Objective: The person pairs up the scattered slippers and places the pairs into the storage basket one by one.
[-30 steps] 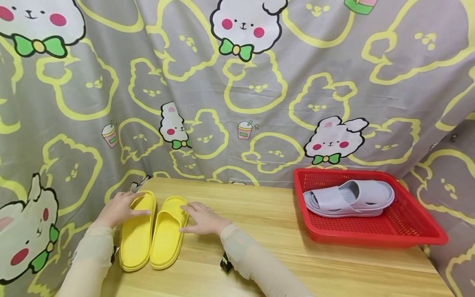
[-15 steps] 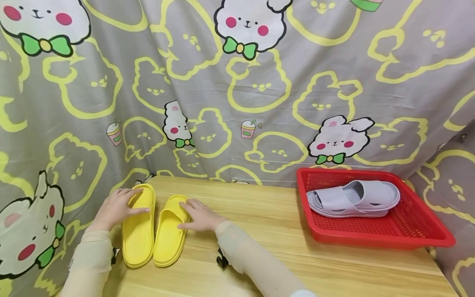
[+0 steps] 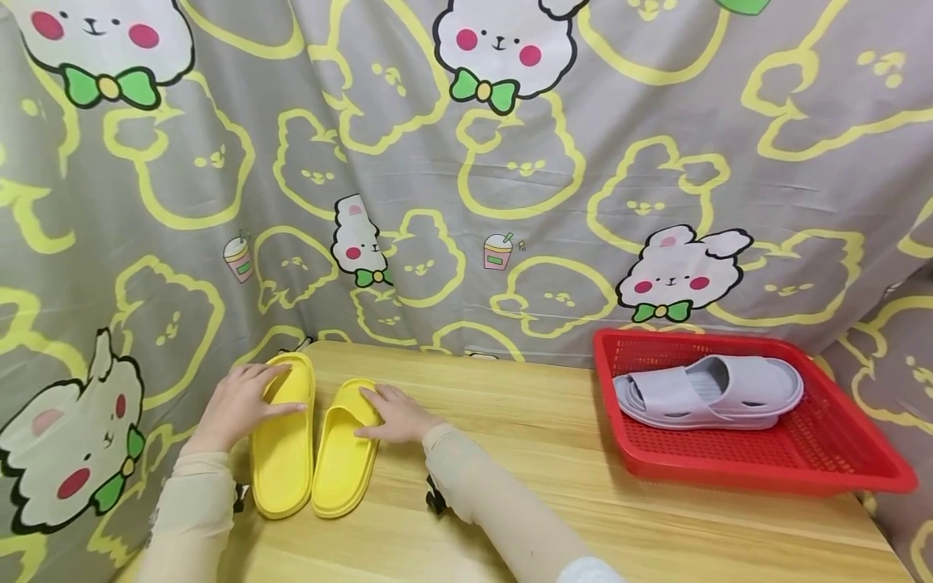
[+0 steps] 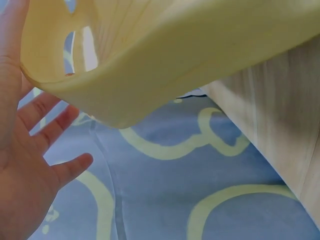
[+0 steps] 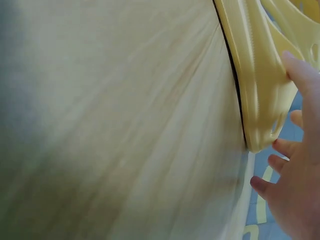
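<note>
Two yellow slippers lie side by side on the wooden table. My left hand point(image 3: 237, 406) rests on the left slipper point(image 3: 283, 470), thumb over its strap and fingers by the toe. In the left wrist view that hand point(image 4: 30, 165) has its fingers spread beside the yellow strap point(image 4: 150, 75); part of the hand is hidden behind it. My right hand point(image 3: 402, 414) touches the strap of the right slipper point(image 3: 342, 470) from the right. In the right wrist view the right thumb meets that slipper point(image 5: 260, 75), with the other fingers point(image 5: 282, 162) loosely spread near its toe.
A red perforated basket point(image 3: 729, 478) stands at the right of the table, with grey slippers point(image 3: 707, 393) lying inside. The wooden table point(image 3: 510, 453) meets a patterned curtain point(image 3: 437, 178) behind and at the left.
The left slipper and my left hand have shifted slightly forward. A narrow gap has opened between the slippers' toes. The head view has turned a little to the left.
</note>
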The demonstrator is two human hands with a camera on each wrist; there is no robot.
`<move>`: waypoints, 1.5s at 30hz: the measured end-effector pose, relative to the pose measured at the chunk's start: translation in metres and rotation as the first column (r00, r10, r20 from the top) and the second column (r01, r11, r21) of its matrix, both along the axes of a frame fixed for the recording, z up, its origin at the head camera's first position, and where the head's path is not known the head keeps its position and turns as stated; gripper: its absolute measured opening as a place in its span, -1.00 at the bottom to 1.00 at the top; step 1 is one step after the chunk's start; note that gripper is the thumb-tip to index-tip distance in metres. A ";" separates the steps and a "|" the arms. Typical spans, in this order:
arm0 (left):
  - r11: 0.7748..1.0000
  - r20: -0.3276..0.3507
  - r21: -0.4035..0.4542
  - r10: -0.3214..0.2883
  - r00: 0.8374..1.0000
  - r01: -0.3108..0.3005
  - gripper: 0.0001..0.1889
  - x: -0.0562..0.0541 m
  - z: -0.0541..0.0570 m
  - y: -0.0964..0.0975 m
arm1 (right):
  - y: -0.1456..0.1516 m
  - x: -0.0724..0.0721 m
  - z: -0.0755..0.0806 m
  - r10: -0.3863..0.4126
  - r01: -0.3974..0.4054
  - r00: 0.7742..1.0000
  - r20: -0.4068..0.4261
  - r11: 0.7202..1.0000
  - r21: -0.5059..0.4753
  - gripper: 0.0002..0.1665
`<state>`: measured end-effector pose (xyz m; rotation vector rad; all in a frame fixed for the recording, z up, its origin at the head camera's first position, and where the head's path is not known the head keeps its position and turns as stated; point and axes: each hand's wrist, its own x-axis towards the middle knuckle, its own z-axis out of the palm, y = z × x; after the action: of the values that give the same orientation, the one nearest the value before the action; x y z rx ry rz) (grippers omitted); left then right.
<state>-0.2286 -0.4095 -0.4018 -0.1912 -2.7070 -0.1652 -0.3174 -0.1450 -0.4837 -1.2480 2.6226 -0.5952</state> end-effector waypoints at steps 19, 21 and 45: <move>1.000 -0.035 0.020 0.003 0.999 -0.002 -0.17 -0.002 -0.005 0.006 | -0.012 -0.005 0.007 -0.013 0.013 1.000 0.003 0.999 0.031 -0.09; 1.000 -0.036 0.025 0.008 0.999 -0.008 -0.17 -0.002 -0.006 0.005 | -0.013 -0.006 0.007 -0.012 0.013 1.000 -0.005 1.000 0.025 -0.11; 0.998 -0.035 0.064 0.027 0.999 -0.024 -0.16 0.000 -0.005 0.007 | -0.003 -0.002 0.006 -0.152 0.137 0.986 -0.067 0.972 -0.190 -0.04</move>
<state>-0.2290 -0.4023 -0.4065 -0.1395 -2.6633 -0.2381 -0.3190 -0.1480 -0.4781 -1.1578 2.7987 -0.8482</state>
